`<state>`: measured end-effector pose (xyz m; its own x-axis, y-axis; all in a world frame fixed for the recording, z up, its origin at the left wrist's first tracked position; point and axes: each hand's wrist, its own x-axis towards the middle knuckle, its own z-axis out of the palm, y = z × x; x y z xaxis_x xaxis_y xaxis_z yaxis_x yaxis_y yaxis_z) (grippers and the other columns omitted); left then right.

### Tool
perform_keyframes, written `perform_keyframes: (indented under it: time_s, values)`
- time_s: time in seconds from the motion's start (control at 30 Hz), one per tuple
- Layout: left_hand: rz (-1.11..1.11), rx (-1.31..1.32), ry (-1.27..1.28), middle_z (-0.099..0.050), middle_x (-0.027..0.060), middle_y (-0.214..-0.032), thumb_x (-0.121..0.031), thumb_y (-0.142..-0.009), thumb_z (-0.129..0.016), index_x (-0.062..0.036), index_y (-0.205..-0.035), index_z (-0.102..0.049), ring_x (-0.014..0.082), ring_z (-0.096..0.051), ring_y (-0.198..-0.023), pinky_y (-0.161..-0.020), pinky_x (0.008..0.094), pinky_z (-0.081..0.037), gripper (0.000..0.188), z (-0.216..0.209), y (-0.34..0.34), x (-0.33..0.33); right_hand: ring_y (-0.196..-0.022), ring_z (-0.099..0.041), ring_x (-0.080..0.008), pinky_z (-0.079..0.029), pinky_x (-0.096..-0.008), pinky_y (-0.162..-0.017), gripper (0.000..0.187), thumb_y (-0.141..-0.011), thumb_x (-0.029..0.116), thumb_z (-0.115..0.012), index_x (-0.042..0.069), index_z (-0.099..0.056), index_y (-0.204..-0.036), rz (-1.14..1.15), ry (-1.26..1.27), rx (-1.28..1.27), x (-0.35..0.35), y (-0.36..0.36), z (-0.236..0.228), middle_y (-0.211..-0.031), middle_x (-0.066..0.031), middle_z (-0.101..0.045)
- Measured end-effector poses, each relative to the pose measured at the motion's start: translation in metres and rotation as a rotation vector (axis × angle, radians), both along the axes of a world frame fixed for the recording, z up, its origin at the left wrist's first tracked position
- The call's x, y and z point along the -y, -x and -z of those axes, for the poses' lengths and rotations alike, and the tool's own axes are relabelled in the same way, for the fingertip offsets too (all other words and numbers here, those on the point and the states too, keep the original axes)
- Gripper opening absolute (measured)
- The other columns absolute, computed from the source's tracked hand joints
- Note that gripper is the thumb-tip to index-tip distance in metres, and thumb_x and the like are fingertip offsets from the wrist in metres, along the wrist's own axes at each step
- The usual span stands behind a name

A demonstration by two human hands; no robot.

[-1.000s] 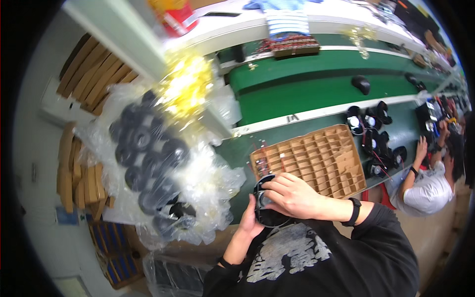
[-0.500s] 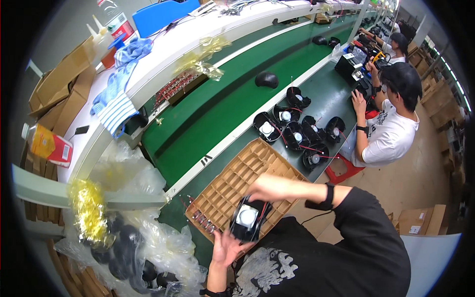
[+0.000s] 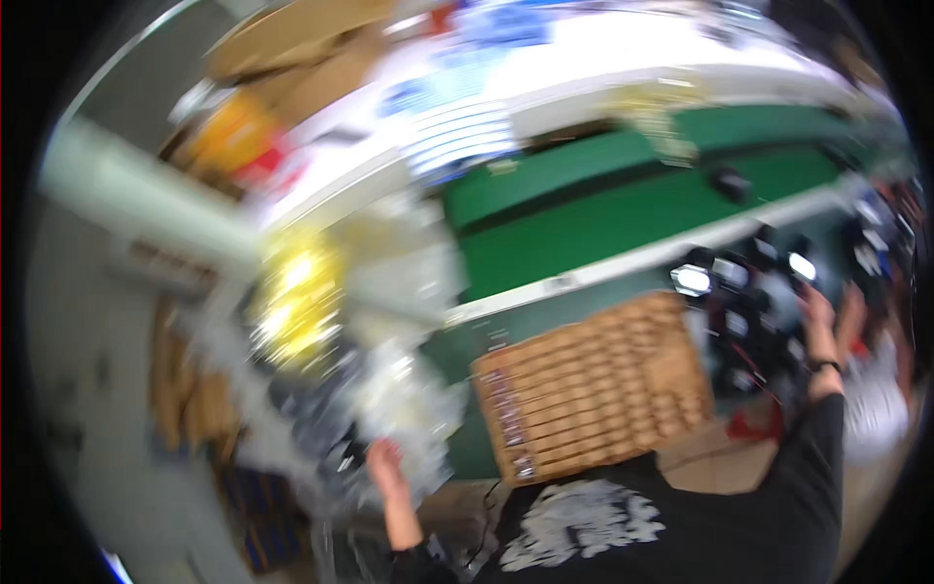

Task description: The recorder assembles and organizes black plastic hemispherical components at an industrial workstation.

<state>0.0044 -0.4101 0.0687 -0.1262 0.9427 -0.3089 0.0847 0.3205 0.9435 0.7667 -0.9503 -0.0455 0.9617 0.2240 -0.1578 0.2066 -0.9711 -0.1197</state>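
Motion blur smears the whole picture. At the right, my right hand [image 3: 818, 313] reaches to the group of black speaker shells [image 3: 736, 321], close beside one shell with a bright round speaker [image 3: 800, 267]. Whether its fingers still grip that shell cannot be made out. My left hand [image 3: 387, 465] is at the lower left, by a clear plastic bag [image 3: 404, 389] with dark rounded shells [image 3: 321, 404] in it. Its fingers are too smeared to read. Between my arms lies a cardboard divider tray [image 3: 593, 389], with small red-and-silver parts [image 3: 508, 414] along its left side.
A green conveyor belt [image 3: 574, 229] runs behind the workbench, with a black shell [image 3: 730, 183] on it. Shiny yellow film [image 3: 302, 292] hangs by a pale post at the left. A co-worker in a white shirt [image 3: 876, 399] sits at the far right.
The view has swung left and blurred. My hands have parted: the right went to the group of shells, the left to the plastic bag. The speaker shell is gone from over the tray.
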Motion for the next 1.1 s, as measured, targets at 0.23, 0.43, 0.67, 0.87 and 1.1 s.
perform_keyframes:
  time_s: [0.23, 0.43, 0.67, 0.87, 1.1]
  values:
    - [0.087, -0.768, -0.105, -0.059, 0.0112, -0.108, -0.018, -0.088, -0.058, -0.0021, -0.112, -0.057, 0.0204, -0.057, -0.099, -0.086, 0.0301, -0.044, 0.028, 0.035, 0.070, -0.007, -0.070, -0.045, -0.0192, -0.041, -0.0363, -0.066, 0.037, -0.093, 0.032, -0.052, -0.004, -0.056, -0.102, -0.053, -0.394, -0.099, 0.074, -0.073, 0.108, -0.076, -0.0107, -0.055]
    - [0.076, -0.531, -0.175, -0.058, 0.0158, -0.118, -0.012, -0.088, -0.057, -0.0007, -0.119, -0.051, 0.0218, -0.057, -0.109, -0.092, 0.0302, -0.044, 0.034, 0.070, 0.134, -0.033, -0.073, -0.053, -0.0361, -0.043, -0.0427, -0.070, 0.036, -0.093, 0.026, -0.050, -0.009, -0.058, -0.093, -0.155, -0.188, -0.038, 0.038, -0.092, 0.089, -0.083, -0.0267, -0.061]
    - [0.152, -1.102, 0.017, -0.053, 0.0248, -0.121, -0.020, -0.087, -0.056, 0.0080, -0.126, -0.038, 0.0330, -0.055, -0.109, -0.093, 0.0402, -0.043, 0.051, 0.061, 0.086, -0.085, -0.093, -0.056, -0.0401, -0.043, -0.0427, -0.081, 0.029, -0.085, 0.010, -0.053, -0.008, -0.053, -0.108, -0.245, 0.096, 0.110, 0.046, -0.062, 0.051, -0.097, -0.0258, -0.059]
    - [0.219, -1.128, 0.314, -0.058, 0.0270, -0.111, -0.035, -0.088, -0.051, 0.0041, -0.130, -0.015, 0.0381, -0.057, -0.104, -0.096, 0.0478, -0.035, 0.067, 0.069, 0.083, -0.097, -0.112, -0.052, -0.0378, -0.039, -0.0437, -0.097, 0.074, -0.077, 0.059, -0.057, 0.002, -0.054, -0.124, 0.563, -0.257, 0.485, 0.001, -0.016, -0.012, -0.123, -0.0197, -0.055]
    - [0.069, -0.980, -0.061, -0.066, 0.0167, -0.086, -0.033, -0.094, -0.045, -0.0026, -0.123, -0.037, 0.0322, -0.061, -0.091, -0.096, 0.0470, -0.026, 0.043, 0.045, 0.088, -0.063, -0.086, -0.058, -0.0209, -0.044, -0.0289, -0.080, 0.013, -0.087, 0.005, -0.054, -0.003, -0.058, -0.097, -0.516, -0.749, 0.043, -0.255, 0.265, -0.152, -0.090, -0.0125, -0.061]
